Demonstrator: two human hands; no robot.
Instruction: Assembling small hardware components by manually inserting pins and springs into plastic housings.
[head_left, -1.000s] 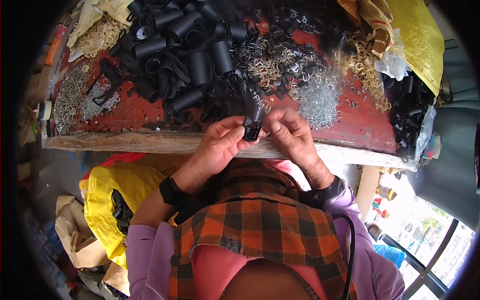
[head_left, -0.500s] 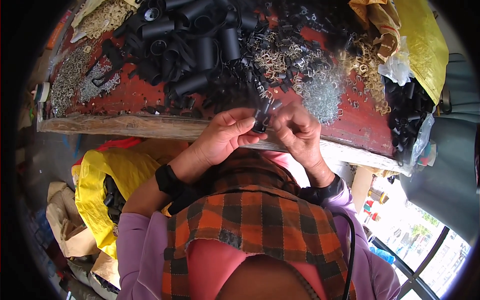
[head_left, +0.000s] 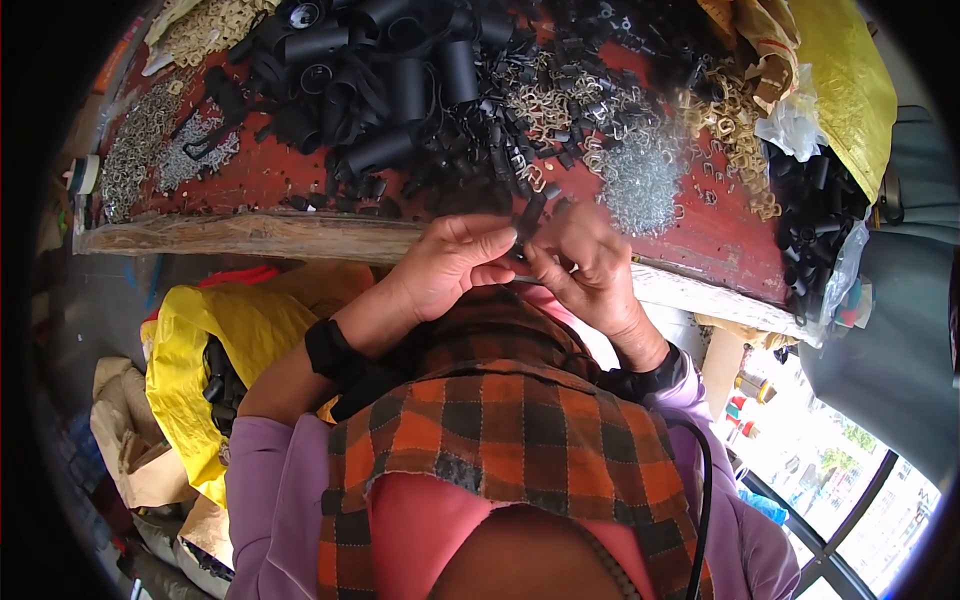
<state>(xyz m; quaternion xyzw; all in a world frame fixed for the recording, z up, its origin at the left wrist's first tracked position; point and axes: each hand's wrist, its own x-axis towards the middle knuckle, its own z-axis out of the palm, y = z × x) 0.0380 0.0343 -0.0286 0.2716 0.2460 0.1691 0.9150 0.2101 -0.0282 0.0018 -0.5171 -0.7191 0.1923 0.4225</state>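
Observation:
Above the table's front edge, my left hand (head_left: 452, 262) pinches a small black plastic part (head_left: 531, 214) between thumb and fingertips. Its upper end sticks up beyond my fingers, while the lower end is mostly covered by them. From the other side my right hand (head_left: 592, 265) closes its thumb and bent index finger on the same part; the back of that hand is smeared by motion. Just beyond the part lie small metal D-shaped rings (head_left: 530, 175) among black pieces. Whether a tiny fitting sits between my right fingertips is too small to tell.
Large black cylindrical holders (head_left: 405, 88) are heaped on the red table (head_left: 725, 235). Silvery small hardware (head_left: 642, 185) and brass-coloured rings (head_left: 740, 130) lie in piles to the right. A yellow sack (head_left: 845, 85) stands at the right edge, another yellow bag (head_left: 190, 370) below left.
My right hand has shifted slightly left, its fingers now against the black part. The part has tilted and sits lower between my fingers. My left hand stays nearly in place.

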